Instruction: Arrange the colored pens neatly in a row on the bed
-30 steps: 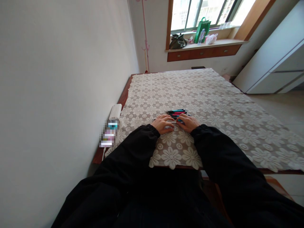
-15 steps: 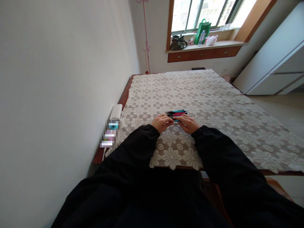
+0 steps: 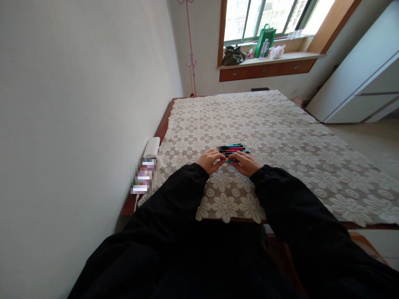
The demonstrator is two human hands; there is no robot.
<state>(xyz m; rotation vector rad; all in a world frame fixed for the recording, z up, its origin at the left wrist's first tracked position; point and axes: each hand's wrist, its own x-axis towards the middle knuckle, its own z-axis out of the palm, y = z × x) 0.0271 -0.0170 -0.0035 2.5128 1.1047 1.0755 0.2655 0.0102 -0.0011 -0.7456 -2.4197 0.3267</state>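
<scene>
Reaching forward out of black sleeves [image 3: 174,195], both hands meet just this side of the row of pens [image 3: 232,149], which serves as the marker for everything else. The left hand [image 3: 211,160] sits curled on the lace tablecloth [image 3: 280,137], directly in front of the left end of the pens, its fingertips pinched toward the middle. The right hand [image 3: 246,163] lies in front of the right end of the pens, fingers closed around a teal pen [image 3: 232,160] that pokes out between the two hands; whether the left fingers also clamp that pen is too small to tell. The pens themselves lie side by side on the cloth, just beyond the knuckles, in black, teal and red, parallel to the table's near edge.

Left of the pens, at the table's edge by the wall [image 3: 77,104], rests a white box [image 3: 151,147], with a blurred packet [image 3: 142,176] nearer than it. Far beyond the pens, past the cloth's end, a window sill [image 3: 268,58] carries a dark bag [image 3: 233,55], a green bag [image 3: 262,41] and a pale plastic bag [image 3: 277,51]. Right of the pens stands a white cabinet [image 3: 364,79].
</scene>
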